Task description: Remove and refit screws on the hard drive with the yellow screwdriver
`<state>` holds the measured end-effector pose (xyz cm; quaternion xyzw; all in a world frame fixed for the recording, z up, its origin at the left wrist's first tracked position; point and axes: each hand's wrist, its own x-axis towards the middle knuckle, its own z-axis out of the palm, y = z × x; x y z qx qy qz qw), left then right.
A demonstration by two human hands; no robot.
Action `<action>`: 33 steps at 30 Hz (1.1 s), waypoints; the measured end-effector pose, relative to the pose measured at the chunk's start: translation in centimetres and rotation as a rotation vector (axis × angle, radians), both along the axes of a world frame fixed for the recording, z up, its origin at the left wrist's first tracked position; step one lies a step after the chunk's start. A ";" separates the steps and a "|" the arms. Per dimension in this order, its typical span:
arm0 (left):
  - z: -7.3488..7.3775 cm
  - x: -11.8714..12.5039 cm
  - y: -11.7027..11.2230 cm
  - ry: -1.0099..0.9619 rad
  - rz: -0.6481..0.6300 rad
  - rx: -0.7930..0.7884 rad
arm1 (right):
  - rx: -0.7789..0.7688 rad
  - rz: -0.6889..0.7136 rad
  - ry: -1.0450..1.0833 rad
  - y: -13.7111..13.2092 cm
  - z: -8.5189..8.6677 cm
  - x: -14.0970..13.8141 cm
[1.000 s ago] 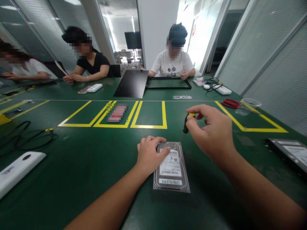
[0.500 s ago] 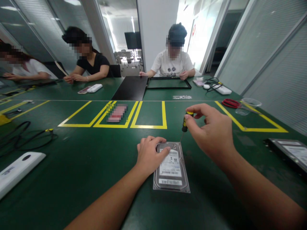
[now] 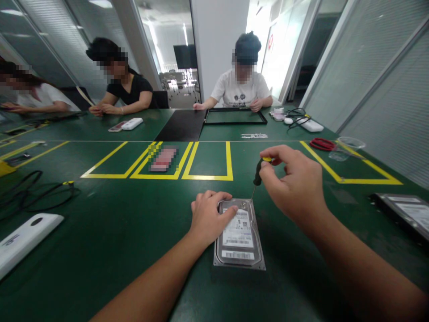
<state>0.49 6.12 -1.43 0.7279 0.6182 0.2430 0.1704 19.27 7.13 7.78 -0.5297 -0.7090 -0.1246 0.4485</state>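
Observation:
A silver hard drive [image 3: 238, 230] with a white label lies flat on the green table in front of me. My left hand [image 3: 212, 215] grips its far left side, thumb across the top and fingers around the edge. Between thumb and fingertips, my right hand [image 3: 293, 183] pinches the handle of a small dark screwdriver [image 3: 258, 175] with a yellow cap. The screwdriver stands slightly tilted, its thin shaft reaching down to the drive's far right corner. Whether a screw sits under the tip is too small to tell.
A second hard drive [image 3: 407, 212] lies to the right. Red-handled tool [image 3: 322, 144] and clear plastic containers [image 3: 350, 143] are beyond it. A white device [image 3: 30, 239] and black cables [image 3: 47, 192] lie left. Yellow tape [image 3: 208, 177] marks the table; several people sit across it.
The screwdriver's handle has turned about its own axis in my right fingers, so a different side faces me. My left hand and the hard drive have stayed in place.

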 end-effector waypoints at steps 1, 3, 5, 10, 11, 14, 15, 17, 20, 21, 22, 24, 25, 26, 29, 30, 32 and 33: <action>0.0 0.0 0.0 0.001 -0.001 0.002 | -0.002 0.009 0.004 0.0 0.0 -0.1; 0.0 0.0 0.0 0.001 -0.003 0.006 | 0.008 0.030 0.005 -0.1 0.1 -0.2; 0.0 0.0 0.0 0.001 -0.004 0.005 | 0.022 0.037 0.001 0.0 0.1 -0.1; 0.1 0.0 -0.1 0.002 -0.006 0.002 | 0.014 0.027 -0.019 0.2 0.0 0.1; 0.1 0.0 -0.1 0.003 -0.008 0.002 | 0.018 0.023 -0.020 0.2 0.0 0.2; 0.0 0.0 -0.1 0.002 -0.009 0.005 | 0.020 -0.005 -0.019 0.1 -0.1 0.2; 0.0 0.0 -0.1 0.002 -0.009 0.007 | 0.014 -0.014 -0.016 0.1 -0.1 0.2; 0.0 0.0 0.0 -0.001 -0.007 0.008 | -0.001 -0.018 -0.012 0.0 0.0 0.1; 0.0 0.0 0.0 -0.002 -0.011 0.006 | 0.006 0.001 -0.014 0.0 0.0 0.1; 0.0 0.0 0.0 -0.001 -0.011 0.004 | 0.014 0.006 -0.014 0.1 0.0 0.0; 0.0 0.0 0.0 0.000 -0.012 0.003 | 0.021 0.012 -0.014 0.2 0.0 0.0; -0.1 0.0 -0.1 0.000 -0.011 0.005 | 0.031 0.018 -0.014 0.3 0.0 0.1; -0.1 0.0 -0.1 -0.002 -0.011 0.008 | 0.033 0.019 -0.014 0.4 -0.1 0.1; -0.1 -0.1 -0.1 -0.003 -0.011 0.011 | 0.037 0.020 -0.015 0.4 -0.1 0.1; -0.1 -0.1 0.0 -0.008 -0.010 0.010 | 0.052 0.023 -0.016 0.4 -0.2 0.2; -0.1 -0.1 0.0 -0.009 -0.010 0.007 | 0.054 0.026 -0.012 0.4 -0.2 0.2; -0.1 0.0 0.0 -0.010 -0.009 0.004 | 0.056 0.034 -0.002 0.3 -0.2 0.2; -0.1 -0.1 0.0 -0.010 -0.009 0.004 | 0.055 0.040 0.002 0.3 -0.1 0.2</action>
